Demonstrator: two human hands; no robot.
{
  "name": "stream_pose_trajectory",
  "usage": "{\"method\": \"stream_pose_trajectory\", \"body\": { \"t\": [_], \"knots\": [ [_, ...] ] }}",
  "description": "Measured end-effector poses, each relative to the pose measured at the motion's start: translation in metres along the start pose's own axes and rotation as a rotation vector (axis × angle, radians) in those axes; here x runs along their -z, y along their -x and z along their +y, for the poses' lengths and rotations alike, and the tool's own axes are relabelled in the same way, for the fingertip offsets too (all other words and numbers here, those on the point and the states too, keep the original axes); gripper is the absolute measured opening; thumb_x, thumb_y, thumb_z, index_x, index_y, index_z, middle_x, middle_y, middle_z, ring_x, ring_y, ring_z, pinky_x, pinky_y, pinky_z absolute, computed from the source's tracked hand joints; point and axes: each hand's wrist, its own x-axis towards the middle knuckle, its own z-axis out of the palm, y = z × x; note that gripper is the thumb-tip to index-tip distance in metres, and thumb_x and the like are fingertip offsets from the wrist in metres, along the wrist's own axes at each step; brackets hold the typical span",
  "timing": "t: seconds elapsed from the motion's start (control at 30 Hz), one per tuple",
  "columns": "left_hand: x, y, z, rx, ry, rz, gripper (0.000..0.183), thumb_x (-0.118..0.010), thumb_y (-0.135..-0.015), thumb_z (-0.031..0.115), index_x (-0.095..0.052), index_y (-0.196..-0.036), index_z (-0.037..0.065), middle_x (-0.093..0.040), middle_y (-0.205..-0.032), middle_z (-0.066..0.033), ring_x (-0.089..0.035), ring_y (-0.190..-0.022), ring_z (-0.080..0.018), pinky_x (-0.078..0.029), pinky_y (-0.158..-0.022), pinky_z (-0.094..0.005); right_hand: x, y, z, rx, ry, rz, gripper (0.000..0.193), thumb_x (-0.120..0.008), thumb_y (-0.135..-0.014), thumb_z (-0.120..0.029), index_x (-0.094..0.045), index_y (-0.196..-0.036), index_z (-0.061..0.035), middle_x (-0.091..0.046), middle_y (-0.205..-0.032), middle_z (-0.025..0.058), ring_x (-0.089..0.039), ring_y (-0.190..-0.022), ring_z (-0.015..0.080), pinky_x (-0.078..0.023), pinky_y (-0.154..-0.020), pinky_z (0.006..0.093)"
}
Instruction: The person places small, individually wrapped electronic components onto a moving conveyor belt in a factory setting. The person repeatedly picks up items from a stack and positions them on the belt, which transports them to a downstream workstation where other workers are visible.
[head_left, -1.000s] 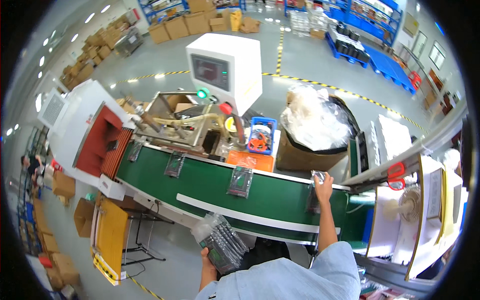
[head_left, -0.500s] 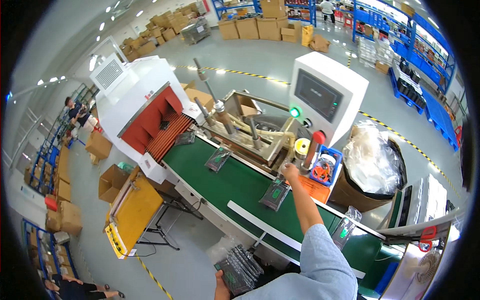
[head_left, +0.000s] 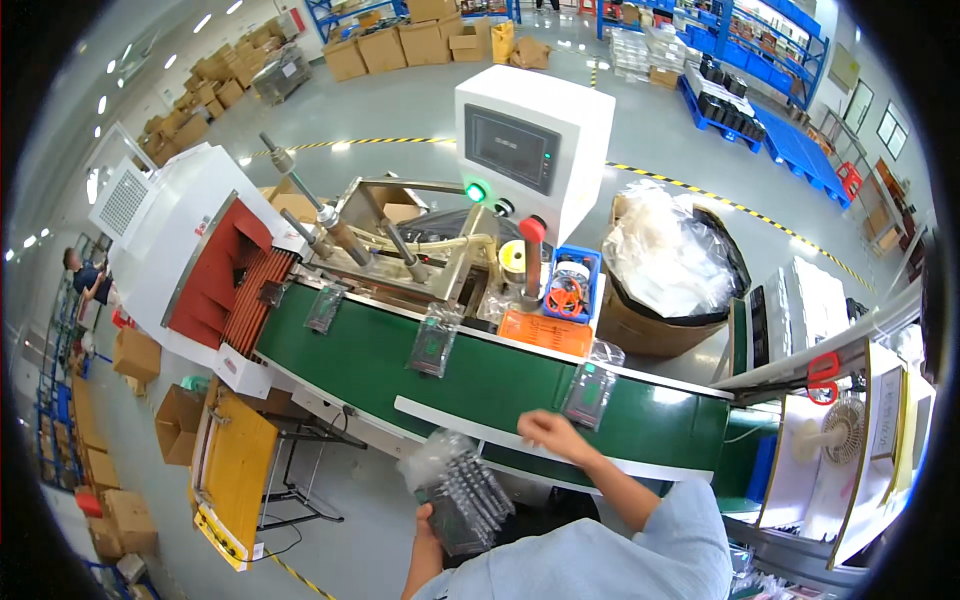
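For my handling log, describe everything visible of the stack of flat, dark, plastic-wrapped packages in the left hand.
The stack of flat, dark, plastic-wrapped packages has several pieces layered together, their clear-filmed edges showing as a row of glossy ridges. Whitish, crumpled film bunches at its far end. It is tilted, gripped at its left side by the bare left hand, on the near side of the green conveyor belt. Its underside is hidden.

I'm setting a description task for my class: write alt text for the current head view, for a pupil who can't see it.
A person's left hand holds a stack of bagged dark packs, while the right hand hovers over the near side of a green conveyor belt. Similar packs lie spaced along it, toward a white machine at left.
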Motion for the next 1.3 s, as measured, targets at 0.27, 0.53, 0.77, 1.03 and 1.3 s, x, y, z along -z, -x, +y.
{"method": "stream_pose_trajectory", "body": {
  "t": [0.27,0.53,0.77,1.03,1.3],
  "knots": [
    [-0.044,-0.011,-0.024,0.206,-0.138,-0.21,0.065,-0.064,-0.06,0.04,-0.052,-0.112,0.001,-0.059,-0.102,-0.0161,-0.059,-0.088,-0.031,-0.049,-0.078,-0.0438,-0.018,0.089,-0.032,-0.123,0.063,0.083,0.029,-0.056,-0.086,-0.03,-0.059,-0.085,-0.0007,-0.049,-0.066,-0.0032,-0.04,-0.06,0.0053,-0.034,-0.053,0.0212],
    [-0.026,0.009,-0.034,0.158,-0.094,-0.128,0.065,-0.064,-0.06,0.039,-0.052,-0.112,0.001,-0.059,-0.102,-0.0161,-0.059,-0.088,-0.0309,-0.049,-0.078,-0.0436,0.071,-0.023,0.036,-0.069,0.193,0.599,0.032,-0.057,-0.082,-0.022,-0.058,-0.1,0.0037,-0.06,-0.08,0.0108,-0.06,-0.065,0.0135,-0.049,-0.054,0.0251],
    [-0.008,0.021,-0.033,0.1,-0.03,-0.055,0.065,-0.063,-0.06,0.039,-0.052,-0.111,0.001,-0.059,-0.102,-0.0161,-0.059,-0.088,-0.0309,-0.05,-0.077,-0.0434,0.084,-0.124,0.085,-0.134,0.559,0.726,0.026,-0.052,-0.074,-0.017,-0.06,-0.088,0.0035,-0.059,-0.083,0.0265,-0.058,-0.082,0.0406,-0.045,-0.076,0.0454],
    [-0.006,0.025,-0.029,0.086,-0.02,-0.063,0.064,-0.063,-0.06,0.038,-0.052,-0.111,0.001,-0.059,-0.101,-0.0162,-0.059,-0.087,-0.0308,-0.05,-0.077,-0.0432,0.03,-0.052,0.013,-0.008,0.532,0.374,0.039,-0.057,-0.081,-0.033,-0.056,-0.091,0.0042,-0.061,-0.079,0.0154,-0.06,-0.071,0.024,-0.047,-0.062,0.035],
    [-0.024,0.019,-0.026,0.166,-0.108,-0.172,0.064,-0.063,-0.06,0.038,-0.052,-0.111,0.001,-0.059,-0.101,-0.0162,-0.059,-0.086,-0.0308,-0.05,-0.076,-0.043,-0.025,0.058,-0.035,-0.08,0.372,-0.125,0.03,-0.055,-0.085,-0.028,-0.062,-0.086,0.0016,-0.054,-0.068,0.0007,-0.049,-0.06,0.0079,-0.041,-0.055,0.0235]
  ]
}}
